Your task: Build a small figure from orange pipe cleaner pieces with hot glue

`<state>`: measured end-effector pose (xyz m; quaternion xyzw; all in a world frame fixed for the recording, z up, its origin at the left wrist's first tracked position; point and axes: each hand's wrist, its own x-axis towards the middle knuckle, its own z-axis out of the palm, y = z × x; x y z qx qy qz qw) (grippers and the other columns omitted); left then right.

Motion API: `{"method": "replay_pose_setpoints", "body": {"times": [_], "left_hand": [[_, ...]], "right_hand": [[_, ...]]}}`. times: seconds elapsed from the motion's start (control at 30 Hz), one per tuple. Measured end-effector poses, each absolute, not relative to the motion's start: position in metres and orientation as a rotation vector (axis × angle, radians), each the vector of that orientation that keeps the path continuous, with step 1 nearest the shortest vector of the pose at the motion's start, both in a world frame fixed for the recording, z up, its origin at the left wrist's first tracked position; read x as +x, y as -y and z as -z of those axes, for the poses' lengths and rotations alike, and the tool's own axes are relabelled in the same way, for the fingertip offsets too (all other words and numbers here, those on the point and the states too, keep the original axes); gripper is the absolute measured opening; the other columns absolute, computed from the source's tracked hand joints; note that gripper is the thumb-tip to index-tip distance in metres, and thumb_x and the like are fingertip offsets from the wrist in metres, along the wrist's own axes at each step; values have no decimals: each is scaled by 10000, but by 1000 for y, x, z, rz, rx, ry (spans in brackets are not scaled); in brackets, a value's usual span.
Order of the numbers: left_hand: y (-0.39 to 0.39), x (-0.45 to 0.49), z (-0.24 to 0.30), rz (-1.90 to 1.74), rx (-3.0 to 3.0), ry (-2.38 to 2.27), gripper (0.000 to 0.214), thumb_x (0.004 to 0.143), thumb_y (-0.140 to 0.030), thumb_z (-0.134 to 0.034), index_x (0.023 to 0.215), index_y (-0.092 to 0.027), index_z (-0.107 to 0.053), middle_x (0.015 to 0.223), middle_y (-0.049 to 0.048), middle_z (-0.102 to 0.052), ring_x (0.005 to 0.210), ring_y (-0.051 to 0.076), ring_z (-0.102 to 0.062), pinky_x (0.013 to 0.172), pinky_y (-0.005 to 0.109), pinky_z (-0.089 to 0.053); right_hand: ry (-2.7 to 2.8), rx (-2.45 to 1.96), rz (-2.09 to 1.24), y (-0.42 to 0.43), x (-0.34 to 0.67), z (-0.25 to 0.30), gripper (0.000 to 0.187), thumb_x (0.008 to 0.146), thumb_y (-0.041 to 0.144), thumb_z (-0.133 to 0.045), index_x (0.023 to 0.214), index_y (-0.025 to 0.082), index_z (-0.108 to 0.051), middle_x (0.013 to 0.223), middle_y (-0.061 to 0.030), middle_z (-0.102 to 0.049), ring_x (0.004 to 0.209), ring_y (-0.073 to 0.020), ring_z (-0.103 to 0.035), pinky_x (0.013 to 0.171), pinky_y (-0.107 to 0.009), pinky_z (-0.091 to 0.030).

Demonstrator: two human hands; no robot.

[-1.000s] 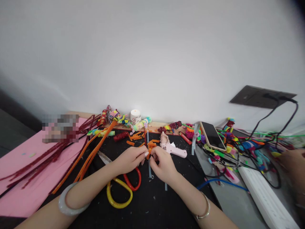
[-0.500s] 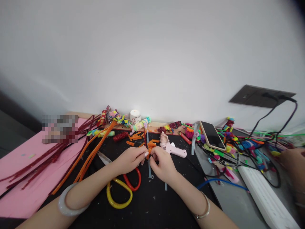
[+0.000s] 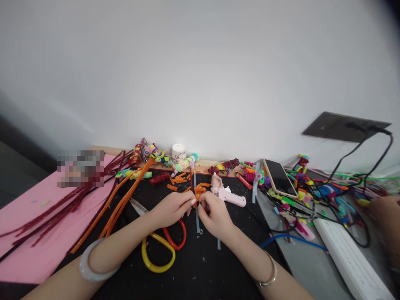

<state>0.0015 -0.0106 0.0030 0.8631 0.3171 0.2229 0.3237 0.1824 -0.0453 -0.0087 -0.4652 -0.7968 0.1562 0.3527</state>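
Observation:
My left hand (image 3: 173,208) and my right hand (image 3: 216,213) meet over the black work surface, fingers pinched closed. Between their fingertips is a short orange pipe cleaner piece (image 3: 196,201), partly covered by the fingers. Just beyond lie more cut orange pieces (image 3: 179,179). A translucent glue stick (image 3: 197,223) passes beneath the fingertips. Under my left forearm rest scissors (image 3: 158,268) with yellow and red handles, the blades partly hidden. A pale pink glue gun (image 3: 233,198) lies right behind my right hand. Long orange pipe cleaners (image 3: 120,208) stretch out at the left.
Dark red pipe cleaners (image 3: 73,196) lie across a pink sheet (image 3: 28,246). Along the wall stand a paper cup (image 3: 178,153) and colourful pipe cleaner figures (image 3: 156,153). To the right are a phone (image 3: 280,178), a white power strip (image 3: 350,258), cables and another person's hand (image 3: 386,214).
The view has shifted very slightly. Both hands stay pinched together at nearly the same spot, with only small finger movement around the orange piece.

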Motion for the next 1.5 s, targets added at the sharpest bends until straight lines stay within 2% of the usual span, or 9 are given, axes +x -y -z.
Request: {"method": "replay_pose_setpoints", "body": {"times": [0.9,1.5], "left_hand": [[11,2,-5,-650,2176,-895,276,961,-255,-318,732,-182,-454,624,-41,-551,549,88,-524,593,194,-387],[11,2,-4,-654,2107,-867,267,960,-263,-317,741,-182,-447,623,-40,-562,508,77,-525,566,184,-401]], "right_hand": [[2037,-1186,-525,43,184,7,105,856,107,-418,845,203,-458,724,6,-472,643,-144,-459,582,-242,-348],[2158,-1249,-503,42,186,5,127,890,123,-378,908,209,-469,825,-18,-538,721,-161,-512,662,-262,-383]]}}
